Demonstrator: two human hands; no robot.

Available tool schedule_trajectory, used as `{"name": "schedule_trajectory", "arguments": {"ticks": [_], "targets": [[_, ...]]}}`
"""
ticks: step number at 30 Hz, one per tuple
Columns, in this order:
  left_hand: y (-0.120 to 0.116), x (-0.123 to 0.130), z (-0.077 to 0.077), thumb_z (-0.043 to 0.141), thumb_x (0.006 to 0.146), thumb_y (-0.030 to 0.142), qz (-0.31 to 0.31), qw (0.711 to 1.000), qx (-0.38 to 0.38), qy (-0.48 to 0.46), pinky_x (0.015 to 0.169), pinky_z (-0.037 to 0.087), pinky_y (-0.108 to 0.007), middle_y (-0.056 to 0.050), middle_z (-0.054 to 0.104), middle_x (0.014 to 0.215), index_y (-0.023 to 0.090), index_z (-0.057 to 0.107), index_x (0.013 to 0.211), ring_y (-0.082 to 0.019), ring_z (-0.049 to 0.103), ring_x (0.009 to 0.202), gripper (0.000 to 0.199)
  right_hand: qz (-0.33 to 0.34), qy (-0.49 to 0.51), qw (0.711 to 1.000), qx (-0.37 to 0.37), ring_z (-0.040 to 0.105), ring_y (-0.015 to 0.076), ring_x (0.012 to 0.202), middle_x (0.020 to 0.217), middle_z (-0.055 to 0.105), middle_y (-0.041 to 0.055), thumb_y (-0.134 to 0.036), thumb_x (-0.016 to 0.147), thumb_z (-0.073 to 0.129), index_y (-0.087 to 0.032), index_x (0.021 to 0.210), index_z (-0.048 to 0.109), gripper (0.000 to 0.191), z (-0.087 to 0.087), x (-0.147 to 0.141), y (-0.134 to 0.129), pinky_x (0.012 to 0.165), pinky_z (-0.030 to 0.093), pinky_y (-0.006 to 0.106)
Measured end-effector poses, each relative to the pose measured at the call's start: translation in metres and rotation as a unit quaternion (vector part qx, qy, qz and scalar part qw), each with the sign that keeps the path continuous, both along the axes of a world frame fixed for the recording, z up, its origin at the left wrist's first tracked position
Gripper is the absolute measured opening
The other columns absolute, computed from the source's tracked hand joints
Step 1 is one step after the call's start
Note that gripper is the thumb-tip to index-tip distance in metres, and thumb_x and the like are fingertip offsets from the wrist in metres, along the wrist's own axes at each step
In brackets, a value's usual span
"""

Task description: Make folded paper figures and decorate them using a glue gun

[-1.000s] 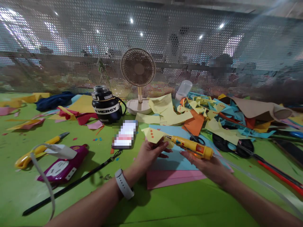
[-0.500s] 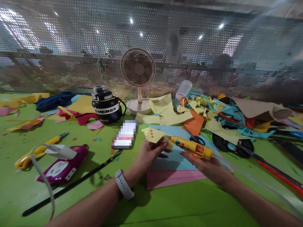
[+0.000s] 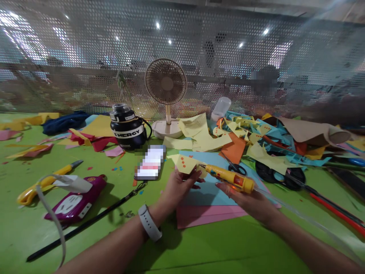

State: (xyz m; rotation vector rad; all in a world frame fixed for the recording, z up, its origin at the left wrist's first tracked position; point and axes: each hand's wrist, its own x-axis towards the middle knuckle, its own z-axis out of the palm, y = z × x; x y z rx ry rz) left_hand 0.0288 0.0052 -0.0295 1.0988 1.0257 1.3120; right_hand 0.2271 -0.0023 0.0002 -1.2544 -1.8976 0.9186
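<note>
My left hand (image 3: 182, 187) is closed on a pale yellow paper piece (image 3: 182, 163) that carries small orange squares. In my right hand (image 3: 245, 199) is a yellow hot glue gun (image 3: 230, 178), with an orange light glowing on its body. Its metal nozzle points left, right beside the paper's right edge; whether they touch I cannot tell. Beneath both hands lies a light blue sheet (image 3: 219, 198) on top of pink sheets (image 3: 211, 219). Black-handled scissors (image 3: 238, 168) rest on the blue sheet, just behind the glue gun.
Paper scraps (image 3: 256, 131) heap at the back right, near a beige fan (image 3: 166, 82) and a black bottle (image 3: 127, 129). A phone (image 3: 151, 161) lies left of my hands. Further left are a yellow cutter (image 3: 48, 179) and a purple power strip (image 3: 76, 199). The glue gun's cord (image 3: 308, 217) trails right.
The glue gun and both hands have shifted very slightly left, with the nozzle still beside the yellow paper. Nothing has been let go or picked up.
</note>
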Motion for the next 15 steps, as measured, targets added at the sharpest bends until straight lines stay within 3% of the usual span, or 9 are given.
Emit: {"name": "schedule_trajectory", "arguments": {"ticks": [4,7,11,15], "targets": [[0.0,-0.003,-0.006,0.071,0.073,0.039,0.023,0.995,0.038,0.084,0.056,0.056,-0.029,-0.008,0.073,0.071,0.015,0.07,0.083,-0.024,0.07,0.068,0.026,-0.003,-0.048,0.999,0.02,0.05,0.0141,0.053,0.059,0.052,-0.0029,-0.048,0.082,0.059,-0.023,0.076,0.059,0.026,0.002,0.002,-0.001,0.046,0.042,0.026],[0.0,-0.005,-0.007,0.07,0.075,0.038,0.044,0.988,0.055,0.134,0.056,0.055,-0.028,-0.009,0.074,0.07,0.016,0.071,0.078,-0.022,0.069,0.062,0.023,0.009,-0.123,0.986,0.115,0.046,0.0134,0.051,0.059,0.047,-0.0032,-0.048,0.087,0.054,-0.024,0.069,0.051,0.03,0.01,0.006,-0.001,0.047,0.038,0.026],[-0.001,-0.005,-0.001,0.071,0.074,0.036,0.028,0.993,0.052,0.102,0.056,0.055,-0.028,-0.008,0.073,0.07,0.015,0.071,0.082,-0.022,0.07,0.065,0.023,-0.028,-0.186,0.935,0.3,0.052,0.0151,0.059,0.068,0.053,0.0007,-0.044,0.089,0.052,-0.023,0.075,0.05,0.025,0.022,0.025,0.003,0.056,0.039,0.027],[0.0,-0.005,0.005,0.075,0.069,0.037,0.035,0.998,0.017,0.048,0.054,0.055,-0.027,-0.008,0.073,0.073,0.012,0.07,0.085,-0.022,0.07,0.067,0.03,-0.098,-0.283,0.901,0.313,0.057,0.0171,0.064,0.073,0.058,0.0035,-0.045,0.087,0.053,-0.022,0.079,0.051,0.024,0.027,0.061,0.008,0.057,0.038,0.027]]}}
